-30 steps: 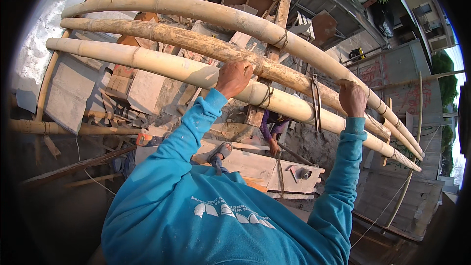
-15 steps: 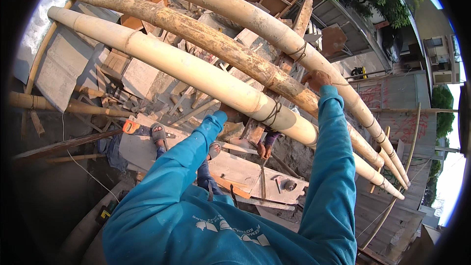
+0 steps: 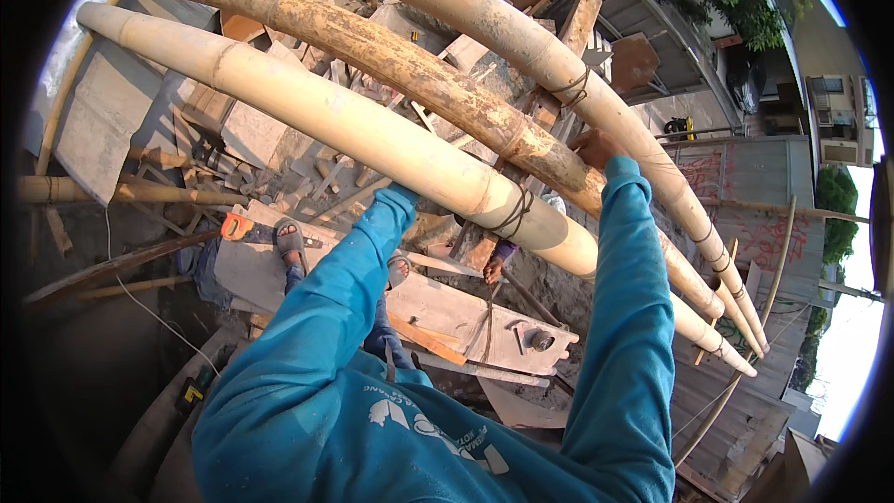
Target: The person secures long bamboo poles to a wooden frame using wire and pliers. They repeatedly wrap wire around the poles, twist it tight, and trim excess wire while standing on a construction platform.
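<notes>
Three thick bamboo poles run side by side across the view: a pale near pole (image 3: 363,135), a mottled brown middle pole (image 3: 410,61) and a pale far pole (image 3: 447,2). My left hand is hidden beneath the near pole; only its blue sleeve (image 3: 396,205) shows at the pole's lower edge. My right hand (image 3: 598,147) lies between the middle and far poles, against the middle one. Its fingers look curled, but what they hold is hidden. Dark binding (image 3: 518,214) wraps the near pole, and another tie (image 3: 575,88) circles the far pole. A wooden beam (image 3: 582,19) crosses under the poles.
Below the poles, another person's hand (image 3: 494,268) is by a hanging strip (image 3: 488,317). Sandalled feet (image 3: 290,240) stand on boards (image 3: 447,303), with an orange-handled saw (image 3: 237,226) and a hammer (image 3: 521,334) nearby. Rubble and scrap wood (image 3: 265,121) lie farther down. A metal fence (image 3: 745,168) stands right.
My left hand has gone out of sight under the near pole. My right hand stays near the middle pole. The other person's visible hand is slightly lower and farther left.
</notes>
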`<state>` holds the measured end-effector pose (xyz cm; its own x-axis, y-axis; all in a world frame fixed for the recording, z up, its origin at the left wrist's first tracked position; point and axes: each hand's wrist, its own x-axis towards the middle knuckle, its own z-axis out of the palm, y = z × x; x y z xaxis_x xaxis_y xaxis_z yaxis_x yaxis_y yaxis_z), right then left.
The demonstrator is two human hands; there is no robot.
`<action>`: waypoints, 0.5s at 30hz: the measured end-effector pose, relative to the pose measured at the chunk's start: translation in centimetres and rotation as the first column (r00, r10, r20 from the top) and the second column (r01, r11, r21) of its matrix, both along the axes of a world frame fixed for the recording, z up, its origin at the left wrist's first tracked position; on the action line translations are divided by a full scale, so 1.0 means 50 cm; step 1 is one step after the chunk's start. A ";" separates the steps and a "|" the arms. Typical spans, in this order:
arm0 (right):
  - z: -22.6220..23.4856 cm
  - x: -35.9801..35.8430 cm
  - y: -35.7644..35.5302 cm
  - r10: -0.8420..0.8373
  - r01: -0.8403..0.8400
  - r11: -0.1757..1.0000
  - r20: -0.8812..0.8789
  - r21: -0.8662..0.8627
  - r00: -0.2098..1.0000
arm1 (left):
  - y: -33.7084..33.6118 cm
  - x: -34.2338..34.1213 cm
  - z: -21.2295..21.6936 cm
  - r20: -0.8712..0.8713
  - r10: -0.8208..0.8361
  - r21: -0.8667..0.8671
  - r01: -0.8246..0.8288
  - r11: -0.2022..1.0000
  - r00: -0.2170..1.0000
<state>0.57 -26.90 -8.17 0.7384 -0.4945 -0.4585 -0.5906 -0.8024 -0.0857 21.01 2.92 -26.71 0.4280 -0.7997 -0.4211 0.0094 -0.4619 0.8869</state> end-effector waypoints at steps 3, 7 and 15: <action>-0.018 -0.017 -0.035 0.050 -0.051 0.999 -0.038 -0.015 0.998 | 0.019 0.031 0.010 -0.169 0.053 -0.010 -0.055 0.998 0.984; -0.006 0.010 -0.008 0.026 -0.026 0.999 -0.015 0.034 1.000 | 0.030 0.032 0.011 -0.359 0.148 -0.004 -0.160 0.987 0.921; -0.015 0.023 -0.013 -0.084 0.087 0.992 -0.031 0.095 0.996 | -0.007 -0.050 0.020 -0.745 0.322 0.043 -0.439 0.897 0.585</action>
